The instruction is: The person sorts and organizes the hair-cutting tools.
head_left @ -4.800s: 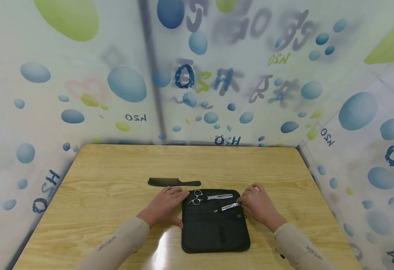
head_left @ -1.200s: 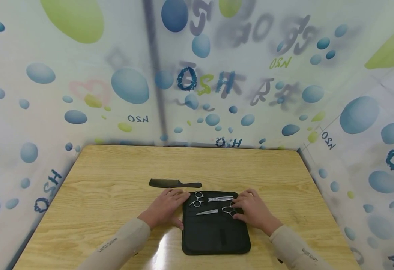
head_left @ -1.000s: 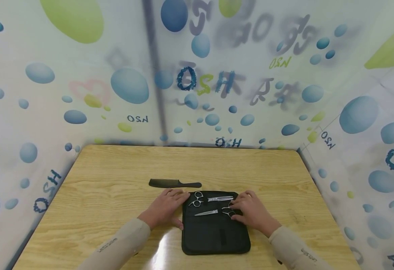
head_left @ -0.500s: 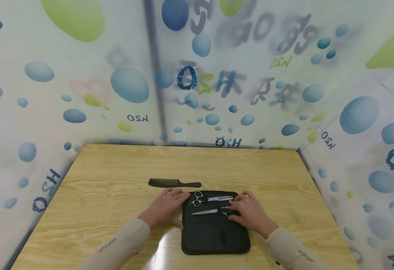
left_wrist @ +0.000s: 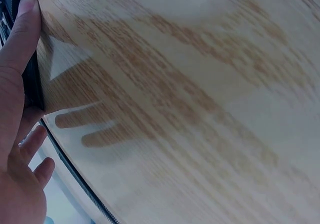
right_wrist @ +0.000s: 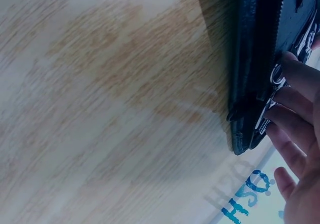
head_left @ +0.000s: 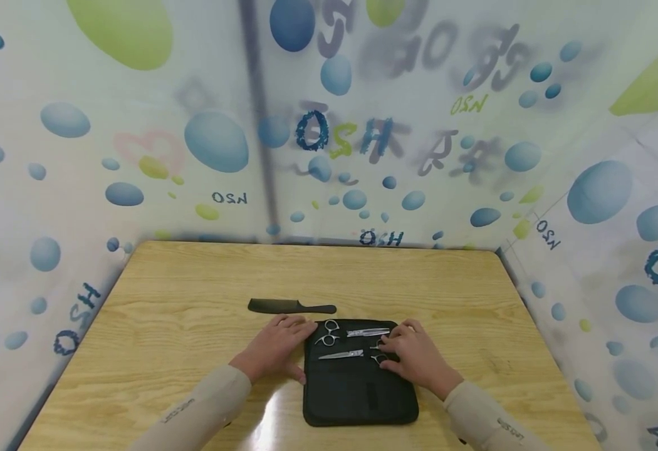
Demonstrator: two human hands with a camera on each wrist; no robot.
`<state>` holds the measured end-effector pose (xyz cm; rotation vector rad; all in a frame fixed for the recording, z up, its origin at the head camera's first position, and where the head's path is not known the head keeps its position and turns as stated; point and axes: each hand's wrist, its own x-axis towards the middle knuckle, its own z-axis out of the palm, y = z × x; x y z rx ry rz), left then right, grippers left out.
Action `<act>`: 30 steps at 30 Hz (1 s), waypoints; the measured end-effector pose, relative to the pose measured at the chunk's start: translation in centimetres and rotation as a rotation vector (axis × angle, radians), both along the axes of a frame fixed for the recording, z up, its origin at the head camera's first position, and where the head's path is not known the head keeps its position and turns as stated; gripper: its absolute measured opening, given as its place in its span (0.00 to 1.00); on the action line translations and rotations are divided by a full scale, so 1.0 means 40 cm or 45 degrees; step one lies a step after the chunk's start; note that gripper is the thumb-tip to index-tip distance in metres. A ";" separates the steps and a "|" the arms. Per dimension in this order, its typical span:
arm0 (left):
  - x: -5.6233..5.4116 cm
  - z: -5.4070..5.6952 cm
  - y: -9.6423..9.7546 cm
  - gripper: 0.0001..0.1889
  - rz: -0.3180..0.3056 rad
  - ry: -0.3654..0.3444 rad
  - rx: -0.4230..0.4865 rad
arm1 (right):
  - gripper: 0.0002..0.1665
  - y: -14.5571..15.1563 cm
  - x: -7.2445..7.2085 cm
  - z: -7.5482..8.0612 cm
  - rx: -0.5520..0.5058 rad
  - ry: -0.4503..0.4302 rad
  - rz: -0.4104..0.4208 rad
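Lying around your work area, item by item:

Surface [head_left: 193, 294]: wood-grained, with a bright reflection [head_left: 267, 419] on your side, left of the case.

Walls [head_left: 447, 188]: pale, printed with blue and green bubbles and lettering, standing along the far edge and both sides.

Comb [head_left: 275, 305]: black, handle to the right, beyond the case and near its far left corner, apart from it.

Case [head_left: 340, 394]: black, laid flat in front of you, with a zip [right_wrist: 281, 18] along its edge; a darker strip [head_left: 372, 396] marks the near half. Contents, in the far half, two scissors one above the other.

Upper scissors [head_left: 367, 332]: silver, rings to the left, blades to the right, the middle under a black band.

Lower scissors [head_left: 341, 355]: silver, blades to the left, rings to the right, the middle also covered.

Your left hand [head_left: 275, 347]: fingers relaxed, grasping nothing, resting at the case's left edge and covering its far corner.

Your right hand [head_left: 416, 354]: pinching the rings of the lower scissors, blocking part of the right edge.
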<state>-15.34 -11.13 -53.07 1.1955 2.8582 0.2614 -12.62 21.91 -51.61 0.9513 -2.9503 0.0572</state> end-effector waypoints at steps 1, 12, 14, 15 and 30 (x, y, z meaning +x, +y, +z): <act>0.000 0.000 0.000 0.58 0.000 -0.002 0.001 | 0.21 0.000 0.001 0.000 0.003 0.000 -0.001; -0.001 -0.008 0.001 0.58 0.007 0.015 -0.015 | 0.22 -0.004 0.005 0.005 0.032 0.006 0.001; -0.001 -0.009 0.001 0.58 0.007 0.011 -0.016 | 0.22 -0.004 0.005 0.006 0.035 0.009 0.005; -0.002 -0.010 0.001 0.58 0.006 0.011 -0.015 | 0.22 -0.004 0.005 0.006 0.041 0.014 0.006; -0.008 0.023 0.011 0.51 0.000 -0.004 -0.072 | 0.15 0.008 -0.013 0.020 -0.057 0.057 0.033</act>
